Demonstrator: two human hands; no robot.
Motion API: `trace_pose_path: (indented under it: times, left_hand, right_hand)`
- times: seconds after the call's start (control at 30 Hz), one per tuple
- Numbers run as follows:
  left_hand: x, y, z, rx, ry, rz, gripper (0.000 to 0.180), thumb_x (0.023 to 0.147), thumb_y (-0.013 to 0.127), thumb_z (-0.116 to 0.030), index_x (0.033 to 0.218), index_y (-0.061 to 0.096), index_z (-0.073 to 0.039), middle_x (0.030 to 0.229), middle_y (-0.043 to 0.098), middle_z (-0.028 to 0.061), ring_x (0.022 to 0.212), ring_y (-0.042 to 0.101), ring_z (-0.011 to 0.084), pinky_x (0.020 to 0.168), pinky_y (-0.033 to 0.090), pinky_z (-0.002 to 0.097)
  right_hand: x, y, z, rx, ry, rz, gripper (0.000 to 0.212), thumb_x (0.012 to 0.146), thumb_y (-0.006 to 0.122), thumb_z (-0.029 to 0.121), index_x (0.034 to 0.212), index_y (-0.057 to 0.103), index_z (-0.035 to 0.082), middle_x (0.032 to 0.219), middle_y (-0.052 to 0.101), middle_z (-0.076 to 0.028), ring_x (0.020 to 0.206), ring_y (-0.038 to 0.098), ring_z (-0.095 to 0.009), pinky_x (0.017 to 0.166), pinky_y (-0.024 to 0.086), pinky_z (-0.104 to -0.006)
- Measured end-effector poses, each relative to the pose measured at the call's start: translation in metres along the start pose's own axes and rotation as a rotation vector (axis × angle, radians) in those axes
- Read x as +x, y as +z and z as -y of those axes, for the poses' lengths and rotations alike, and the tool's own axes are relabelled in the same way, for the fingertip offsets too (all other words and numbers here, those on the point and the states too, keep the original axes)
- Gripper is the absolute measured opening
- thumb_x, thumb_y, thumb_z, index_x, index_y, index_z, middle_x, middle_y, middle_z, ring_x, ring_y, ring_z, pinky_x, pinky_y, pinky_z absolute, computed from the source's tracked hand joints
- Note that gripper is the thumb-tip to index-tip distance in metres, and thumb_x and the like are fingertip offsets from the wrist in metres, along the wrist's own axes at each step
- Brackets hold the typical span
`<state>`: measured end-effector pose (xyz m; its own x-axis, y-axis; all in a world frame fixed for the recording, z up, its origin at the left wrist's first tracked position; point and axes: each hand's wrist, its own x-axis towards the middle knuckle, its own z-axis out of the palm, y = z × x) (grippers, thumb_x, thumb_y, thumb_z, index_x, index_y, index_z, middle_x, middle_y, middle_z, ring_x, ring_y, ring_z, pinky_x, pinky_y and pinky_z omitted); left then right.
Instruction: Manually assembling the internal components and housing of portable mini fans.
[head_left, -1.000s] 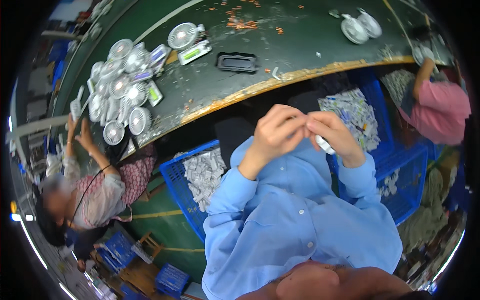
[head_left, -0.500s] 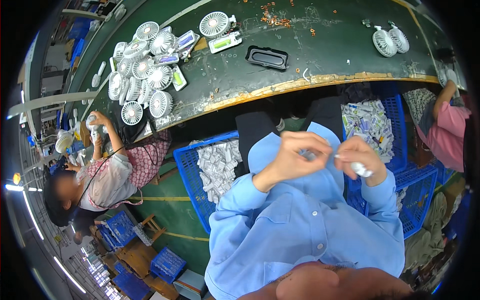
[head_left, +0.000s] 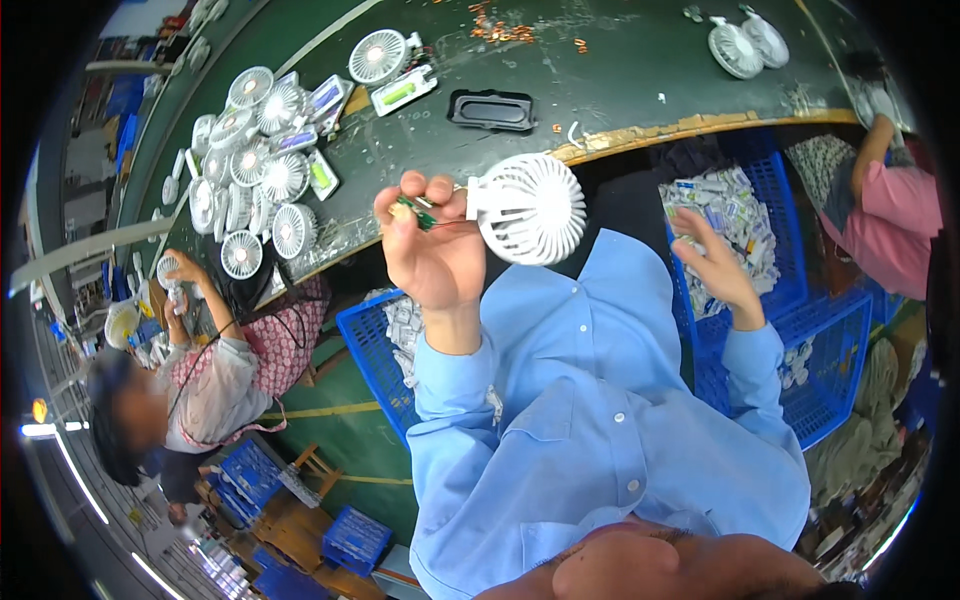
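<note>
While both hands worked close together in front of the light-blue buttoned shirt [head_left: 575, 400] a half second ago, they are now well apart. A round white plastic fan head with a slatted cage [head_left: 535, 210] has come up beside the left hand [head_left: 438, 262], whose grip is closed on a small green circuit board [head_left: 416, 214] between thumb and fingers. Thin wires run from the board toward the fan head, which is held clear of the green-topped counter [head_left: 620, 90] near its worn wooden edge; whether the fingers also touch its square neck cannot be told.

The small white piece that was in the right hand [head_left: 722, 272] no longer shows there. That hand is spread, its grip loose and apparently holding nothing, over the blue plastic crate [head_left: 798, 235] heaped with white, green and purple pieces [head_left: 738, 250]; contact with them is unclear. I judge from this that handling has passed from the white piece to the wired fan head. On the counter, the shallow black plastic tray [head_left: 491, 110] lies apart from both hands.
</note>
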<state>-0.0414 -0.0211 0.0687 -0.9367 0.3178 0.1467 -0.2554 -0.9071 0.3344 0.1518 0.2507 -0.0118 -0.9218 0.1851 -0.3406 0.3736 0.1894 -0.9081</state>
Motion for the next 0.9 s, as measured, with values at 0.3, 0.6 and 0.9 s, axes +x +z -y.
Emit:
trace_pose_path:
  times: [0.3,0.6,0.9]
  left_hand:
    - [0.008,0.005,0.059,-0.16,-0.135,-0.179,0.017,0.087,0.054,-0.009,0.102,0.061,-0.008,0.102,0.056,0.0049,0.09,0.052,0.0165,0.073,0.05,0.024]
    - [0.061,-0.071,0.005,1.207,0.304,-0.047,0.025,0.081,0.058,0.001,0.106,0.06,0.002,0.111,0.062,0.015,0.104,0.059,0.0241,0.089,0.049,0.0391]
    - [0.21,-0.12,-0.061,2.467,0.327,0.118,0.099,0.064,0.079,-0.051,0.134,0.038,0.006,0.13,0.048,0.0265,0.121,0.046,0.0402,0.102,0.036,0.0454]
  right_hand:
    - [0.037,0.067,0.078,1.003,-0.131,0.189,0.058,0.088,0.058,0.008,0.137,0.031,-0.001,0.123,0.054,-0.012,0.11,0.055,-0.016,0.091,0.047,-0.0313]
    - [0.094,-0.016,0.038,0.621,-0.28,-0.389,0.051,0.085,0.066,0.004,0.128,0.04,-0.005,0.107,0.062,-0.011,0.094,0.061,-0.014,0.082,0.05,-0.0266]
    - [0.191,-0.132,0.004,0.332,-0.09,-0.783,0.067,0.078,0.077,0.032,0.12,0.045,-0.009,0.092,0.065,-0.015,0.066,0.067,-0.017,0.053,0.051,-0.0239]
